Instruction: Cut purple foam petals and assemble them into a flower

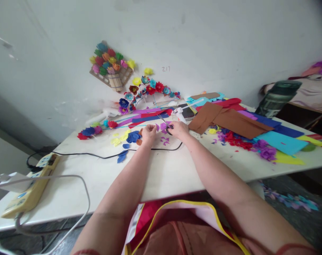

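While the right hand (179,130) grips a pair of scissors (169,129) by the dark handles, blades pointing toward the worktop's back edge, the left hand (149,134) is pinched on a small purple piece (157,127). Both hands are over the middle of the white worktop (171,173), with purple scraps (165,141) lying between them. Blue petals (133,137) and yellow petals (121,138) lie just beside the left hand, toward the worktop's left edge. Farther that way, near the left edge, is a bunch of flowers (89,132). A power strip (30,189) sits at the front left corner. Beyond the hands, more flowers (159,87) stand along the back edge. Brown sheets (239,122) lie toward the right edge, with red cuttings (236,141) in front of them.
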Demonstrator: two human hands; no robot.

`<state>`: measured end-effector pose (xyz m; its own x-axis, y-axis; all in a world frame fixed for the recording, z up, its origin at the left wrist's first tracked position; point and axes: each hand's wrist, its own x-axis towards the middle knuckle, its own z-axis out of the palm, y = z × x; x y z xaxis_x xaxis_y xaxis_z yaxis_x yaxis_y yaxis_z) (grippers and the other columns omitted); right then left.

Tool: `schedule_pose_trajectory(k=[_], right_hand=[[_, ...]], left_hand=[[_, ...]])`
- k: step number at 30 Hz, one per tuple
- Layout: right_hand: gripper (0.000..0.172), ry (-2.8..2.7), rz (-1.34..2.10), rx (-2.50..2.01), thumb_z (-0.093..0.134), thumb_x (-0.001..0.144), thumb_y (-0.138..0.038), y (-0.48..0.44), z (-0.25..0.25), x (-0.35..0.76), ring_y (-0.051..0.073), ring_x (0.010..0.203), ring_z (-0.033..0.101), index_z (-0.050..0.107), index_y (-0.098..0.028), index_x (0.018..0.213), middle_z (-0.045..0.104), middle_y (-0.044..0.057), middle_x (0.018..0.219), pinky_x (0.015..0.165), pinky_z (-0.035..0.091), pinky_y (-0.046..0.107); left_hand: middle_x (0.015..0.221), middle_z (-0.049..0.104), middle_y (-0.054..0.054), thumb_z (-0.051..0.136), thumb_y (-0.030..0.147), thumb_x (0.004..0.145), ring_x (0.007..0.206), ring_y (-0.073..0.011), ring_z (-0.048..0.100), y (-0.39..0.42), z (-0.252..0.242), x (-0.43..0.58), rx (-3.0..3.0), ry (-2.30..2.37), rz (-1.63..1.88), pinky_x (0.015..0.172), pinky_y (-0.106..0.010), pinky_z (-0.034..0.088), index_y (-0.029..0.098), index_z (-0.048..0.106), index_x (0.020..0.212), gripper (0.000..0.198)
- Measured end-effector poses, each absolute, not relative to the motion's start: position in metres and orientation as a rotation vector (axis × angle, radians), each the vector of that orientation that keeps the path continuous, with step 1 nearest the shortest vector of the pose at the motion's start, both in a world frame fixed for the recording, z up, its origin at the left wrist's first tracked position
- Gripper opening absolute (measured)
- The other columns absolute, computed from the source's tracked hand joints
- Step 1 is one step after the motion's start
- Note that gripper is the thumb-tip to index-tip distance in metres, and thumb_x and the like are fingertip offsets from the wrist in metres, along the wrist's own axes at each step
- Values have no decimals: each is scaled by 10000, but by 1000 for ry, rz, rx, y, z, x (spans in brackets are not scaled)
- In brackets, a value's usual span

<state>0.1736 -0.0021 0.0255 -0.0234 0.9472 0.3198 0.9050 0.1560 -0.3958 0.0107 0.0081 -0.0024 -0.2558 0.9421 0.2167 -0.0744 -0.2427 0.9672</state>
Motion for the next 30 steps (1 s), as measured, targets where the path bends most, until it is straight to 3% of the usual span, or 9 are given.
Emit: schedule_pose_trajectory(k=[8, 17, 25, 30], right_hand=[[374, -1881, 137, -1760, 590, 804, -426, -2, 27, 175, 253, 981, 659, 713, -258, 1115, 734, 68, 1026, 803, 494, 321], [375, -1876, 112, -1767, 598, 799, -448, 2, 23, 175, 243, 986, 660, 711, -271, 1110, 738, 57, 1015, 801, 491, 311], [373, -1851, 124, -1769, 586, 811, -449, 0, 25, 174, 250, 974, 662, 715, -263, 1107, 738, 68, 1015, 785, 492, 316], [359, -1852, 145, -1782, 595, 806, -442, -2, 27, 174, 241, 969, 661, 715, -281, 1104, 739, 51, 1022, 781, 491, 308]], left_hand=[[634, 597, -1, 822, 390, 592, 658, -136, 608, -5, 11, 19, 1116, 1101, 1589, 612, -275, 539, 164, 548, 686, 368], [516, 480, 56, 746, 305, 695, 490, -84, 445, 7, -2, 7, 1288, 1224, 1549, 537, -213, 390, 183, 556, 660, 229], [609, 583, 2, 769, 273, 671, 701, -190, 631, 5, -4, 11, 1324, 1196, 1447, 632, -280, 500, 216, 547, 676, 229], [652, 606, 0, 769, 300, 685, 655, -179, 668, 4, -1, 11, 1200, 1181, 1440, 613, -282, 522, 199, 520, 713, 270]])
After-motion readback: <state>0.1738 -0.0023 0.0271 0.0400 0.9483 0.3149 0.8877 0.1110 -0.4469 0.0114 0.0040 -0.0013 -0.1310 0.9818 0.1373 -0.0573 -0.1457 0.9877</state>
